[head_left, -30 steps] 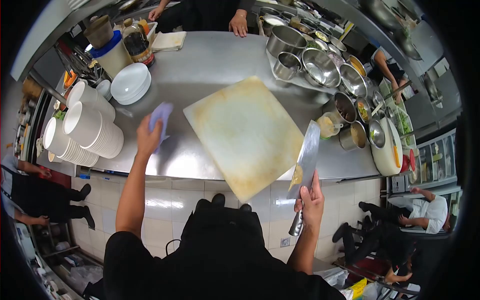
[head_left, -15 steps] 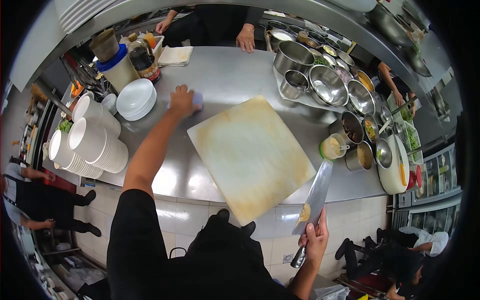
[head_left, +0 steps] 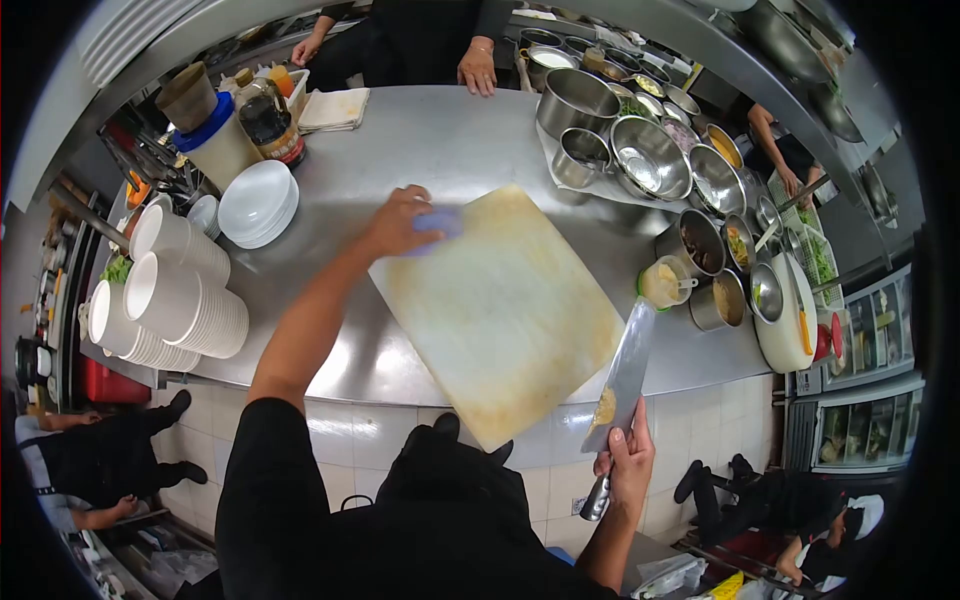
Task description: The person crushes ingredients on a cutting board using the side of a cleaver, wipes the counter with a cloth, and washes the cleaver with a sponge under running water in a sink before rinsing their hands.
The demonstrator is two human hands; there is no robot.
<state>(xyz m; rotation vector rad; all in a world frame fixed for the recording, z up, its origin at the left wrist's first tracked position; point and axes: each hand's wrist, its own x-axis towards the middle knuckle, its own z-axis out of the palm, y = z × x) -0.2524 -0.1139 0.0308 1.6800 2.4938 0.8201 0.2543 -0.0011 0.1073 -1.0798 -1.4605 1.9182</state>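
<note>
Two hands full: left hand (head_left: pixel 402 222) holding a purple cloth (head_left: pixel 438 224) at the mid-frame board's (head_left: pixel 490 325) edge, right hand (head_left: pixel 630 460) gripping a cleaver (head_left: pixel 632 360), lower right, yellow paste (head_left: pixel 605 407) still on it.

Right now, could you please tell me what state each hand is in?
Left hand: holding a purple cloth at the edge of the cutting board.
Right hand: closed, holding the cleaver.
</note>
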